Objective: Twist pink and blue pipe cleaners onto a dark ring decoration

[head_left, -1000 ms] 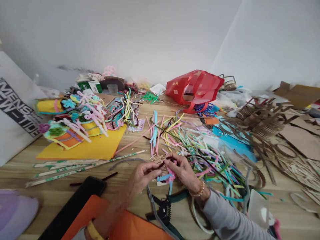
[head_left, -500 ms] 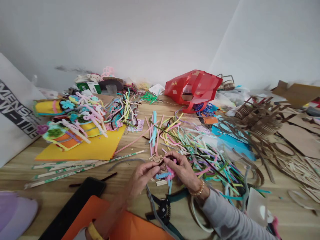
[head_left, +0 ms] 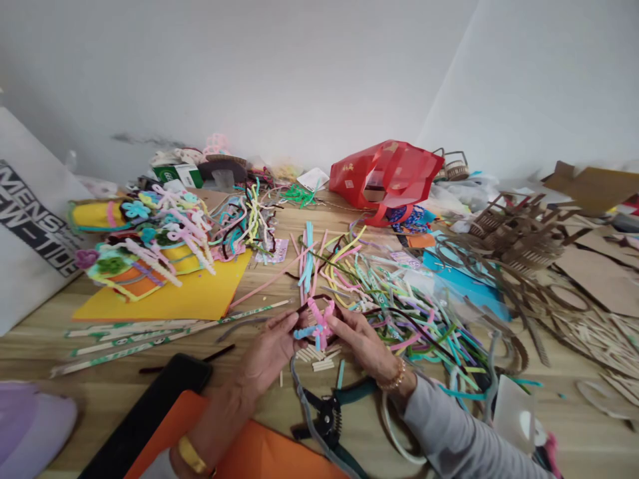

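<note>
A small twisted piece of pink and blue pipe cleaner point(head_left: 320, 323) is held up between both hands, near the table's middle. My left hand point(head_left: 272, 346) is closed on its left side, by the blue end. The fingers of my right hand point(head_left: 360, 340) pinch the pink part from the right. A dark brown pipe cleaner point(head_left: 319, 298) arches over the pink part from hand to hand. Short pale sticks point(head_left: 322, 364) lie on the table just below. Green-handled pliers point(head_left: 328, 416) rest nearer to me.
Loose pipe cleaners point(head_left: 424, 313) spread to the right. Behind stands a red bag point(head_left: 357, 176). Finished pipe-cleaner flowers point(head_left: 134, 266) lie on yellow sheets point(head_left: 164, 303) at left. A black case point(head_left: 150, 412) and orange sheets point(head_left: 269, 449) are near the front edge.
The pink and blue piece has been raised and turned, and more of it shows. My left hand has moved slightly left and turned palm up; the brown pipe cleaner now forms a wider arch.
</note>
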`<state>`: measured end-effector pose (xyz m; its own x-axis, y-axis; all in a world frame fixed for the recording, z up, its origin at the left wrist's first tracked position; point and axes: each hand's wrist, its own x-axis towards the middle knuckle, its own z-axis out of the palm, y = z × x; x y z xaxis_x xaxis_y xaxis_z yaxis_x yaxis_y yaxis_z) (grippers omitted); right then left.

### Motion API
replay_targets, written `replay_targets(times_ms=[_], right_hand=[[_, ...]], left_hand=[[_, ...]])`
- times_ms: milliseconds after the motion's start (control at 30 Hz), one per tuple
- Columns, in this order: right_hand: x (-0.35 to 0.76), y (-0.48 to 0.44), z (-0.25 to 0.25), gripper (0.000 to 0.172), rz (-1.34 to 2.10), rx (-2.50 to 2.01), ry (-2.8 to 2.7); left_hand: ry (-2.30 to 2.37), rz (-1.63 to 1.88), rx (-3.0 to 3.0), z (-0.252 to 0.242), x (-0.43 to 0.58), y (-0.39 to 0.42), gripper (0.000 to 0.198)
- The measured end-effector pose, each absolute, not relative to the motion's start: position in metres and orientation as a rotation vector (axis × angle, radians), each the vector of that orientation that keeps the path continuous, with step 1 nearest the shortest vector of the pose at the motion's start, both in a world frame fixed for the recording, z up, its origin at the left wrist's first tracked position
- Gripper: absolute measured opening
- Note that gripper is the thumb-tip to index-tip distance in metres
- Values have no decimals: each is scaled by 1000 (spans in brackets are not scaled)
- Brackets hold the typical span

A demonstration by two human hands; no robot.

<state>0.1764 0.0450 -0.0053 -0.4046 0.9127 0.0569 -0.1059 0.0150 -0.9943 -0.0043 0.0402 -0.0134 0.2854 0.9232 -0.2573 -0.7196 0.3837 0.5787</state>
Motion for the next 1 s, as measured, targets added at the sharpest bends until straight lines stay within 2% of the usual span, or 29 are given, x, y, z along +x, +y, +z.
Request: replay_targets(times_ms=[200,567,733,833,1000], right_hand=[[176,49,-16,33,1687,-886,-1260],[175,47,-15,35,1668,-917,-1309],[177,46,-13,36,1639,-929,-1347],[176,45,-10,35,1636,-918,-1407],[176,42,-9,35,1750,-845,-1363]], left_hand=[[515,1062,345,-15,-7,40,14],[530,1095,428,-16,-4,38,17],[532,1050,449,-16,-5,40,8],[520,1026,467,-16,-5,39,15],[529,1032,496,-14,-4,40,14]])
